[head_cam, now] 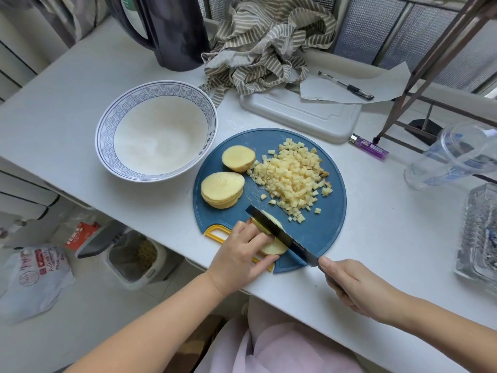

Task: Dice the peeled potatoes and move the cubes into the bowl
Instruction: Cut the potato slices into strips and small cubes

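A pale grey tabletop (80,109) carries a white ceramic bowl with a blue wave-pattern rim (158,141) on the left. Just beside it, at the near edge, lies a round dark-blue plastic cutting board (317,232). Behind that lies a white rectangular plastic board (301,117). At the back are a crumpled grey-striped cloth (266,47) and a tall dark jug (174,30). To the right lie a purple lighter (369,147), a clear plastic cup on its side (451,154) and a cut-glass dish (481,232).

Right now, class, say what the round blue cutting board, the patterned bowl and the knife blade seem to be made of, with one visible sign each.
The cutting board looks like matte plastic: uniform blue with a moulded yellow handle. The bowl seems glazed ceramic, possibly melamine: smooth white, printed blue wave band. The knife blade appears metal: thin, dark, smooth, straight-edged.
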Demonstrator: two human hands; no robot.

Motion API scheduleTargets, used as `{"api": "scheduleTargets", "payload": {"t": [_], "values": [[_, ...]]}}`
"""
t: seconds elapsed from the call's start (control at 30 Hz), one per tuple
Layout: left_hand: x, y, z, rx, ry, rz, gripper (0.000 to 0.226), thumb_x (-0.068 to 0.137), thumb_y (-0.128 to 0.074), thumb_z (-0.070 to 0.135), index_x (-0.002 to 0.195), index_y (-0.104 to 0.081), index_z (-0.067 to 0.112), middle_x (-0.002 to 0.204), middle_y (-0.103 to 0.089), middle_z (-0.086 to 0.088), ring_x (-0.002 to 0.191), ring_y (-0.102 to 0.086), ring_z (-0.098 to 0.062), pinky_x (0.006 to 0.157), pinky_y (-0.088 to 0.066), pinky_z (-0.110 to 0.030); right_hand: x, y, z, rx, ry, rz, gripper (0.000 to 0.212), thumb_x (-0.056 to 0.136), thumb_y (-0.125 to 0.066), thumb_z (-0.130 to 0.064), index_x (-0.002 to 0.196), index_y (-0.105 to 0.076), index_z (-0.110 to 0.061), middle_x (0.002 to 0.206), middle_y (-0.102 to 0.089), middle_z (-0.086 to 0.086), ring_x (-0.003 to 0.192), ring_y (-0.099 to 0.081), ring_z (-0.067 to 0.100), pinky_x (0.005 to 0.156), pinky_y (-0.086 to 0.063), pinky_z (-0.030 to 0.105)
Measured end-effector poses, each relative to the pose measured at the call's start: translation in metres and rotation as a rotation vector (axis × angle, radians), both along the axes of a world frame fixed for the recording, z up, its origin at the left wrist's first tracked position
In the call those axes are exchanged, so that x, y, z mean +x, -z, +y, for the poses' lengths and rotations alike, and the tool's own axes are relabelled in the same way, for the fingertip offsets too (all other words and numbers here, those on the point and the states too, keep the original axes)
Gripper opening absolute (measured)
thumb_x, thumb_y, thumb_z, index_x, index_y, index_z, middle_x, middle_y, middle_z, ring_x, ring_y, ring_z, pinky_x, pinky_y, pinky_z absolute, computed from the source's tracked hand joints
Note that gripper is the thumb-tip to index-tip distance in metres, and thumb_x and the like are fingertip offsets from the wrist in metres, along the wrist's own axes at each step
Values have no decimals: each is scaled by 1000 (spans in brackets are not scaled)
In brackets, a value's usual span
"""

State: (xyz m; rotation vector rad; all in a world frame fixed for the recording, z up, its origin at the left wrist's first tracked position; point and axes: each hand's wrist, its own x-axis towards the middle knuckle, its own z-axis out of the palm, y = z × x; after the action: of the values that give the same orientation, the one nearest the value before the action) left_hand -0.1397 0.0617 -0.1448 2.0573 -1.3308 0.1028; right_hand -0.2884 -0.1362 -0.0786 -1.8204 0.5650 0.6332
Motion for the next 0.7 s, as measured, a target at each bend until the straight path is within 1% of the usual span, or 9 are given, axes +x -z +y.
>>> {"api": "scheduleTargets", "payload": {"t": [0.07,0.13,0.27,0.33,0.47,0.5,0.57,0.63,0.7], "values": [[0,1,0,-3,-5,0,25,83,-67,34,97,-59,14,91,-53,0,81,-35,-13,77,-31,-19,0,0,1,-27,-13,1,62,91,-27,-70,60,-31,-16,53,-30,-1,48,-24,15,45,-27,12],[-1,1,0,-2,-6,8,25,84,-67,33,96,-59,14,90,-53,0,81,-35,-13,76,-33,-20,3,-1,1,-53,-30,12,57,90,-29,-66,62,-30,-16,54,-29,-2,49,-25,15,45,-26,12],[-1,2,0,-3,-10,20,25,83,-66,34,96,-56,16,89,-42,6,80,-34,-13,77,-29,-17,11,-4,-1,-69,-56,53,55,93,-30,-65,66,-29,-16,57,-28,-4,50,-28,15,44,-28,14],[-1,4,1,5,-22,23,25,84,-66,35,95,-59,13,88,-43,6,80,-34,-14,78,-28,-15,14,-4,0,-85,-65,51,58,91,-28,-68,66,-30,-16,57,-30,-1,50,-29,16,45,-30,15],[-2,4,1,25,-40,9,27,84,-65,35,91,-63,9,82,-50,-1,80,-35,-14,79,-28,-15,13,0,8,-208,-88,-8,62,88,-23,-69,65,-32,-12,53,-34,-1,52,-30,16,58,-35,29],[-2,4,1,23,-42,7,27,84,-66,35,91,-64,9,82,-50,-1,80,-35,-14,78,-28,-15,13,0,11,-205,-79,-17,63,89,-23,-69,64,-32,-12,50,-34,-5,50,-30,15,58,-35,30],[-2,5,2,11,-41,6,27,84,-66,35,93,-64,9,84,-50,0,81,-36,-14,78,-33,-17,11,2,12,-131,-28,-21,67,88,-26,-69,63,-33,-8,46,-30,-6,45,-27,15,51,-32,25],[-4,6,2,1,-42,6,27,85,-65,35,96,-61,11,87,-49,2,82,-38,-15,84,-39,-23,9,4,9,-44,20,2,69,89,-29,-69,63,-34,-5,45,-28,-4,39,-23,16,40,-26,22],[-6,7,1,-11,-54,-2,26,85,-65,34,96,-60,11,88,-50,2,85,-41,-17,103,-37,-28,8,4,5,5,47,32,65,91,-30,-68,62,-34,-10,46,-30,-2,38,-25,17,39,-25,22]]}}
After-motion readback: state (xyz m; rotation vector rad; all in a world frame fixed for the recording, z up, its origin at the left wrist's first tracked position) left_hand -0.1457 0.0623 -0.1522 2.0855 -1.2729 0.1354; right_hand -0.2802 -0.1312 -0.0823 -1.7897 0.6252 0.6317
